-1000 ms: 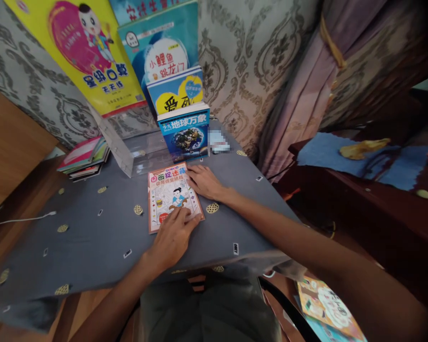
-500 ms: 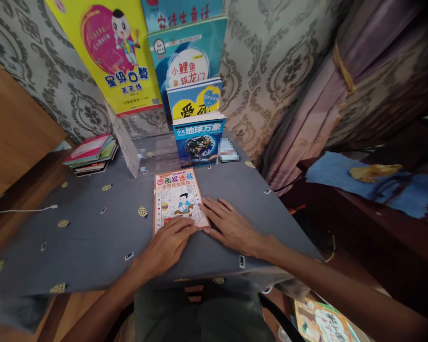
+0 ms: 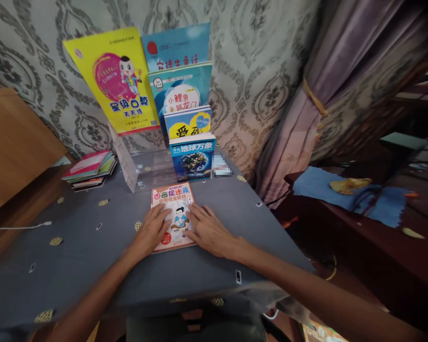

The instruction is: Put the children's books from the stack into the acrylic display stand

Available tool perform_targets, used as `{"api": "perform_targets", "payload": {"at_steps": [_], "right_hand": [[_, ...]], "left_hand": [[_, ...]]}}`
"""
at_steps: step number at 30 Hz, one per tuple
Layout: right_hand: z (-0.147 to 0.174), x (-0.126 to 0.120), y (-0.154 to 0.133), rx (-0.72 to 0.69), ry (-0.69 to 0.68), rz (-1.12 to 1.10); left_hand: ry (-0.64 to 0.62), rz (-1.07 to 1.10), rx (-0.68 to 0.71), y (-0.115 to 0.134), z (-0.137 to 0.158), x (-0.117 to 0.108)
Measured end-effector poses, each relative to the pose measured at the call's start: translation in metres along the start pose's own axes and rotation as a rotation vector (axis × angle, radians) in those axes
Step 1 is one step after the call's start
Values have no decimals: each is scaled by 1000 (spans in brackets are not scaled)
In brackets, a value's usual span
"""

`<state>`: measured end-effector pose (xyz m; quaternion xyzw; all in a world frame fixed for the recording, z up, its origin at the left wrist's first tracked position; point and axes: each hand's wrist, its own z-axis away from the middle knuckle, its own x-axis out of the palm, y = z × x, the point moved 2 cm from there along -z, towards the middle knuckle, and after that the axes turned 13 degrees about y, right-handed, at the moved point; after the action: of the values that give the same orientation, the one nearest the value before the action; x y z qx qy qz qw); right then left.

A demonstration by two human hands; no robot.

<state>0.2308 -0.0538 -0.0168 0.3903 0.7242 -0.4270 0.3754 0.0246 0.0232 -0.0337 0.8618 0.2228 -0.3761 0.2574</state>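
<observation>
A thin picture-puzzle book (image 3: 179,219) with an orange-bordered cover lies flat on the grey patterned tablecloth (image 3: 103,266). My left hand (image 3: 150,229) rests on the book's left side, fingers stretched over the cover. From the other side my right hand (image 3: 210,232) lies on the right edge, fingers extended and thumb apart on the cover. Neither hand lifts the book. Just behind it, a clear acrylic book stand (image 3: 127,166) holds upright books: a blue book with an Earth picture (image 3: 193,160) in front and a yellow workbook (image 3: 114,85) at the left.
A small stack of books (image 3: 91,168) sits at the back left, with a white cable (image 3: 24,228) nearer the front. Wooden furniture (image 3: 14,147) borders the left. At the right are a tied curtain (image 3: 292,114) and a dark red surface with a blue cloth (image 3: 314,187).
My left hand has moved from the book's lower edge up to its left side. My right hand has come further onto the cover. The camera view has tilted up.
</observation>
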Motion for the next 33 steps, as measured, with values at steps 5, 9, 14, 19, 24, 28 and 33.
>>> {"api": "perform_targets", "payload": {"at_steps": [5, 9, 14, 19, 24, 28, 33], "right_hand": [[-43, 12, 4, 101, -21, 28], [-64, 19, 17, 184, 19, 66], [-65, 24, 24, 207, 49, 98], [-64, 26, 23, 200, 48, 122], [-65, 26, 24, 189, 49, 126], [-65, 25, 23, 204, 37, 107], [-64, 24, 20, 199, 29, 116]], "left_hand": [[36, -115, -66, -27, -19, 25], [-22, -207, -161, -33, -30, 34], [-103, -272, -220, -28, -32, 33], [-116, -295, -246, -27, -32, 33], [-76, -293, -216, -29, -30, 36], [-71, -285, -212, -29, -30, 36], [-45, -266, -212, -28, -30, 35]]}}
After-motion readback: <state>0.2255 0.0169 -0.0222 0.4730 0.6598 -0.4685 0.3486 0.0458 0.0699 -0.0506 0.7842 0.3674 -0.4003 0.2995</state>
